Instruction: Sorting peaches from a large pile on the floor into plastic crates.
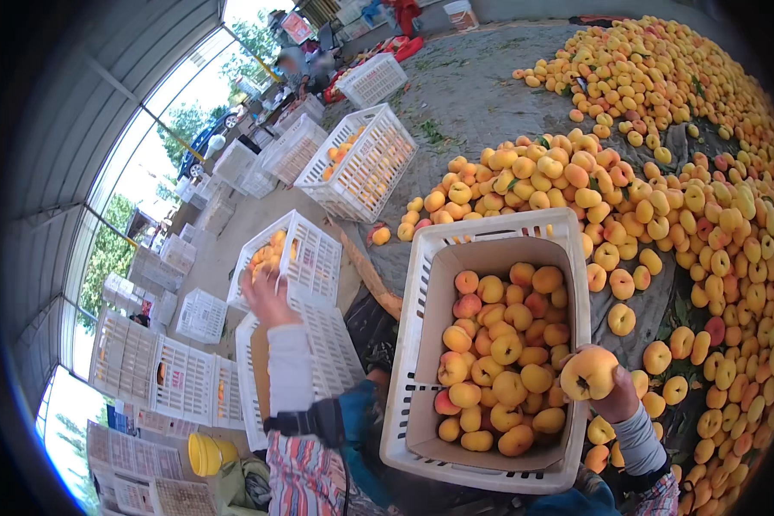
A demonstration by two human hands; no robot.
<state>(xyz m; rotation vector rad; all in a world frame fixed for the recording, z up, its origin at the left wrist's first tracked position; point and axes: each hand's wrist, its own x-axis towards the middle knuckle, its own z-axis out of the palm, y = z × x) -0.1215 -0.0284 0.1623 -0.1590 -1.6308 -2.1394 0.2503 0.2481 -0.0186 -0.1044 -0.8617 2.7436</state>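
Note:
My right hand grips a large yellow-orange flat peach at the right rim of a white plastic crate. Cardboard lines this crate, and many flat peaches, some blushed red, lie inside. On the left, my left hand reaches over another white crate, which also has peaches in it. Its fingertips are partly lost against that fruit, so whether they hold a peach is unclear. Below that hand stands a further white crate with a cardboard lining, partly covered by my forearm.
A big heap of peaches spreads over a dark ground sheet on the right. A white crate of peaches stands ahead. Stacked crates and a yellow bucket are on the left. A person is farther back.

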